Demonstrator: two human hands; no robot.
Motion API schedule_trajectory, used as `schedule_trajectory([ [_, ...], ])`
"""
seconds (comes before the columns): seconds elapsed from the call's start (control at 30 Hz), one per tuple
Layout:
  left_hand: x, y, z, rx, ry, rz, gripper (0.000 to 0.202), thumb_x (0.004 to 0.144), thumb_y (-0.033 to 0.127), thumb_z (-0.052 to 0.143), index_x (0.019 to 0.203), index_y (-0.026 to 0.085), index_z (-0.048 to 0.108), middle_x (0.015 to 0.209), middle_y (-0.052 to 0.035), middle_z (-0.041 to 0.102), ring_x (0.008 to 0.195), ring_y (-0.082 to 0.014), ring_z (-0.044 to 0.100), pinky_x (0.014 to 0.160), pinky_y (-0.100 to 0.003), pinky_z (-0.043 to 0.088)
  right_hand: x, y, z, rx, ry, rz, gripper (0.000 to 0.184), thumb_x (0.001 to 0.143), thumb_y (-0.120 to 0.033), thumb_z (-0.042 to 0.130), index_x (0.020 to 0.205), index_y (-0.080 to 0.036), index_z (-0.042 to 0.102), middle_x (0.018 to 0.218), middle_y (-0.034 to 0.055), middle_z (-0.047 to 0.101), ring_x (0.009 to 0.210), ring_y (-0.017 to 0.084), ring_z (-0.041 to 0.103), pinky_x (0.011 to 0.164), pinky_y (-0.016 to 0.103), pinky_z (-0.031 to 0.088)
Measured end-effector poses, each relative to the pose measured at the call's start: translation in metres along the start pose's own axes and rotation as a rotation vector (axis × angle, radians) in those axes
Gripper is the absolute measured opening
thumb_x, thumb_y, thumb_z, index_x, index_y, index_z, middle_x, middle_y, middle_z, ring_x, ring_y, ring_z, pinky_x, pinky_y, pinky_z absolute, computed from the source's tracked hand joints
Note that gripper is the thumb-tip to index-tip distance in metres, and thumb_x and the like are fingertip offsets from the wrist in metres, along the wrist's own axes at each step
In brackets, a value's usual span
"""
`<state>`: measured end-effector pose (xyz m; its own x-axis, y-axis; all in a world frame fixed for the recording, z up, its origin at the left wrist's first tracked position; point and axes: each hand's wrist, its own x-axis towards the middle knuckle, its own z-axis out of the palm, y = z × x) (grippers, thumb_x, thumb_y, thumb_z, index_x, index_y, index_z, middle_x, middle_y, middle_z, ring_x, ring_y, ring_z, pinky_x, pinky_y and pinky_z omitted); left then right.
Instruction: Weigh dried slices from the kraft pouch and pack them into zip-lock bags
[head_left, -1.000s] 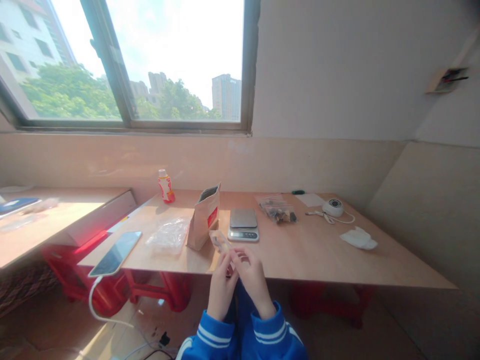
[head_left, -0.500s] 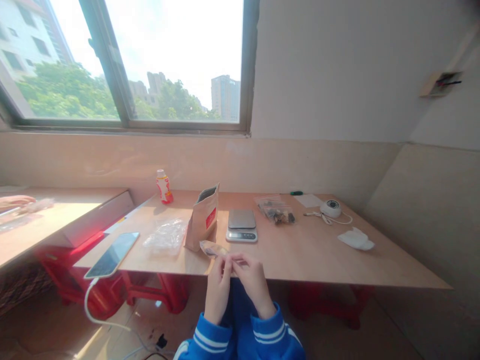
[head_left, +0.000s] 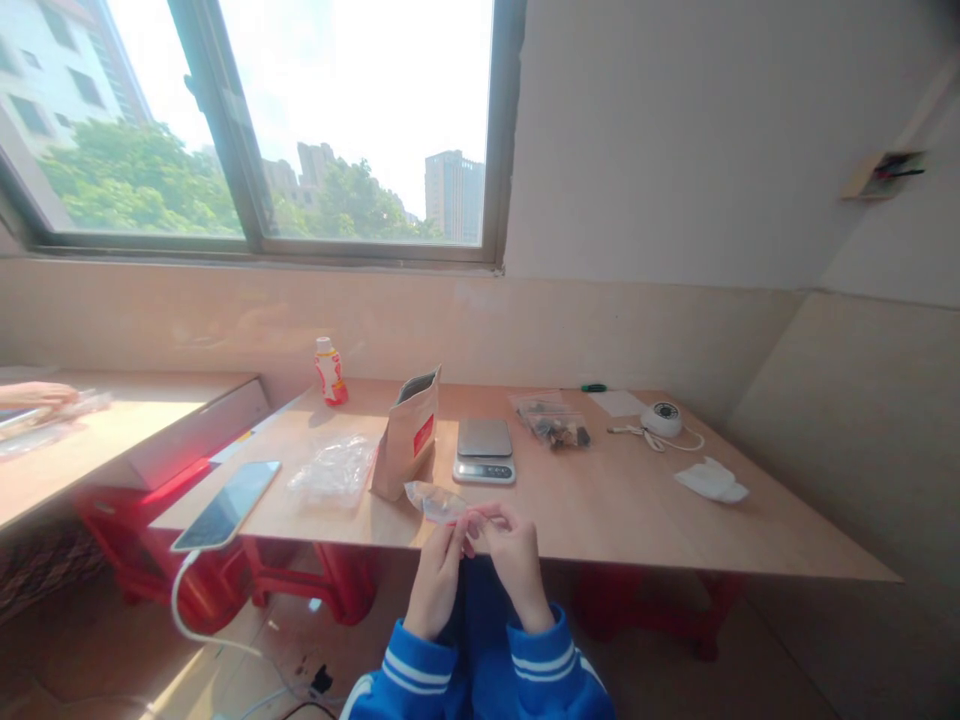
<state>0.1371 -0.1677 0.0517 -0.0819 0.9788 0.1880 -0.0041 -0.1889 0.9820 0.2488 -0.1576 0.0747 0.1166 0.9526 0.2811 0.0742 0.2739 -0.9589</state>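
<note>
Head view, bag: small clear bag [head_left: 433, 501] in both hands, in front of scale [head_left: 484, 440]; lies flatter than 1.0 s ago
Grip: left hand [head_left: 437, 568] and right hand [head_left: 516, 562] pinch its right end
Far left: another person's hand [head_left: 36, 396] now in view, cut off
Unclear: bag contents; pinched end mostly covered

Pale wooden table [head_left: 637, 520], digital scale [head_left: 484, 440] as clock centre, kraft pouch [head_left: 405, 445] standing at nine, clear plastic [head_left: 334, 470] beyond it, phone [head_left: 227, 506] between eight and nine, bottle [head_left: 331, 375] at ten, zip bags [head_left: 553, 425] and green object [head_left: 593, 388] at two, white round device [head_left: 663, 420] and crumpled tissue [head_left: 711, 482] near three
</note>
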Motion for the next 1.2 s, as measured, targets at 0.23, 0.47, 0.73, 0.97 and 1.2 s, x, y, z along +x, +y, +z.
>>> schedule_trajectory([
  [0.23,0.004,0.007,-0.001,0.095,-0.127,0.032,0.042,0.082,0.053,0.053,0.058,0.018,0.060,0.060,-0.0032,0.056,0.063,-0.0177,0.051,0.064,-0.028,0.037,-0.003,0.007,0.006,-0.004,0.127,0.036,0.024,0.080,-0.040,0.060,0.075,-0.018,0.066,0.063,0.0054,0.069,0.057,0.021,0.065,0.050,0.028,0.051],
  [0.47,-0.006,0.015,-0.010,0.138,-0.305,0.062,0.040,0.084,0.049,0.051,0.064,0.018,0.065,0.062,-0.0035,0.058,0.063,-0.0165,0.051,0.063,-0.026,0.038,0.016,0.014,-0.017,0.031,0.514,0.004,0.031,0.078,-0.047,0.060,0.081,-0.016,0.061,0.073,0.0080,0.070,0.063,0.021,0.065,0.060,0.032,0.053],
  [0.73,0.017,-0.041,-0.022,-0.324,-0.208,-0.186,0.049,0.065,0.049,0.073,0.102,0.018,0.065,0.101,-0.0096,0.067,0.089,-0.0222,0.064,0.075,-0.031,0.049,0.024,-0.010,-0.019,0.164,0.305,0.014,0.039,0.075,-0.053,0.065,0.085,-0.015,0.062,0.075,0.0070,0.071,0.059,0.017,0.063,0.055,0.028,0.050],
  [0.97,0.050,-0.025,-0.019,-0.437,-0.296,-0.161,0.063,0.062,0.027,0.079,0.120,0.018,0.057,0.114,-0.0106,0.066,0.108,-0.0232,0.060,0.101,-0.040,0.041,0.069,0.008,-0.010,0.192,0.046,0.032,0.051,0.068,-0.048,0.072,0.104,-0.014,0.057,0.081,0.0077,0.070,0.072,0.020,0.066,0.062,0.032,0.053],
  [1.2,0.092,-0.046,-0.039,-0.366,-0.181,-0.202,0.055,0.057,0.030,0.082,0.107,0.014,0.064,0.103,-0.0105,0.071,0.098,-0.0243,0.065,0.094,-0.039,0.046,0.076,0.012,-0.008,-0.010,-0.003,-0.226,0.019,0.081,-0.035,0.060,0.088,-0.017,0.062,0.089,0.0065,0.066,0.086,0.018,0.063,0.081,0.033,0.051],
])
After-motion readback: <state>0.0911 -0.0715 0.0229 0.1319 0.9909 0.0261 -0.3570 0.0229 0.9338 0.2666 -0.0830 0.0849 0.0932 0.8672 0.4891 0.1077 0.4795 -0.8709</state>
